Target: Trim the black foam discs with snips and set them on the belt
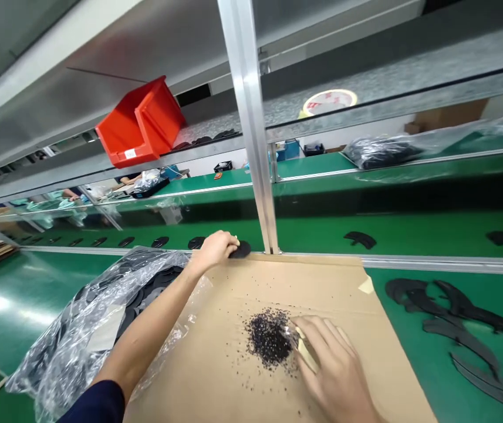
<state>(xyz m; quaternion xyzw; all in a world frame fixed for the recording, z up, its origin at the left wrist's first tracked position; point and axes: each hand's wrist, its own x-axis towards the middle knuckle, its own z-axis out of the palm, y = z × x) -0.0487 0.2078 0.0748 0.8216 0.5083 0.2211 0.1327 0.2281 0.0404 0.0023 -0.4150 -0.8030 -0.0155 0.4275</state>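
My left hand (216,249) lies, fingers together, on a black foam disc (241,249) at the far edge of the cardboard sheet (216,364); my right hand (333,364) pinches a pale scrap (306,352) (beside black granules (269,338)).

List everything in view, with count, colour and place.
cardboard sheet: one, tan, on the green conveyor belt
black crumbs: many, heaped on the sheet
black discs: many, in a row along the far belt
curved pieces: several, black, right of the sheet
plastic bag: one, clear, left of the sheet, holding black pieces
storage bin: one, red, on the upper shelf
left hand: one, on a black disc at the sheet's far edge
right hand: one, at the crumbs
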